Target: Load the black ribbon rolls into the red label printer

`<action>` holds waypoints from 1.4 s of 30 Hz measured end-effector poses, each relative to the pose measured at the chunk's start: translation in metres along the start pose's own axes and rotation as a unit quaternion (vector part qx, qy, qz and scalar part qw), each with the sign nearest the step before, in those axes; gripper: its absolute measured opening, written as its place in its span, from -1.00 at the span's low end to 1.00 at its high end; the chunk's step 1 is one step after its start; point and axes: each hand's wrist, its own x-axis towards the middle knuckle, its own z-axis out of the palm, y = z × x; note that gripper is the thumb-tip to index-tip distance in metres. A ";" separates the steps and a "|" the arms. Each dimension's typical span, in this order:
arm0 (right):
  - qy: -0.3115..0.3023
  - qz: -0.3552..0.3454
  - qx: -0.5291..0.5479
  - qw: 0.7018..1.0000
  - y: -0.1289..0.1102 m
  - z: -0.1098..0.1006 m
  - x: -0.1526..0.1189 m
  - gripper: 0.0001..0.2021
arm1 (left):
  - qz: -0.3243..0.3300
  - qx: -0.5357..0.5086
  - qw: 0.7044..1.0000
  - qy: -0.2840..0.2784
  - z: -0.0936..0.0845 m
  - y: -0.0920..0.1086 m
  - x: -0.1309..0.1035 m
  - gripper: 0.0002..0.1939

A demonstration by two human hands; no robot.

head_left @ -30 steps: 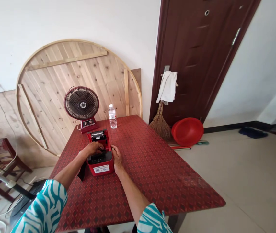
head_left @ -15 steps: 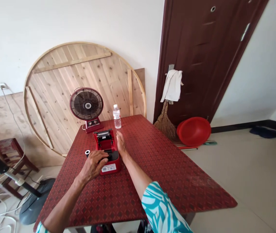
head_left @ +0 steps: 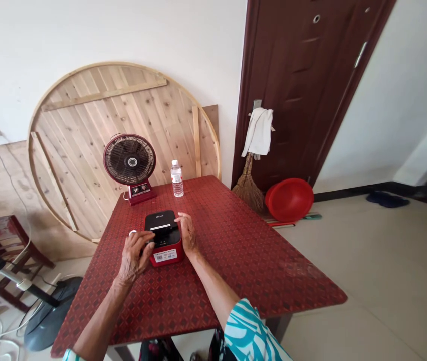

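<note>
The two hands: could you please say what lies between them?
In the head view, the black-topped red device sits between left hand and right hand.

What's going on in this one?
A person has both bare hands at a small red and black machine on a patterned table. The left hand is at its near left edge, the right hand along its right side. Its lid is down; whether it is latched, I can't tell. A fan and a bottle stand behind.
</note>
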 end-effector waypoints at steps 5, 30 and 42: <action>0.012 -0.019 -0.015 1.000 -0.001 0.001 -0.012 -0.54 | -0.062 0.035 0.997 -0.030 0.002 -0.021 -0.008 -0.37; 0.030 0.126 0.076 0.989 0.021 0.001 -0.015 -0.51 | -0.069 0.052 0.992 -0.095 0.003 -0.023 -0.010 -0.44; 0.029 0.157 0.076 0.984 0.030 0.000 -0.011 -0.55 | -0.366 -0.243 0.898 -0.012 -0.024 -0.027 0.015 -0.43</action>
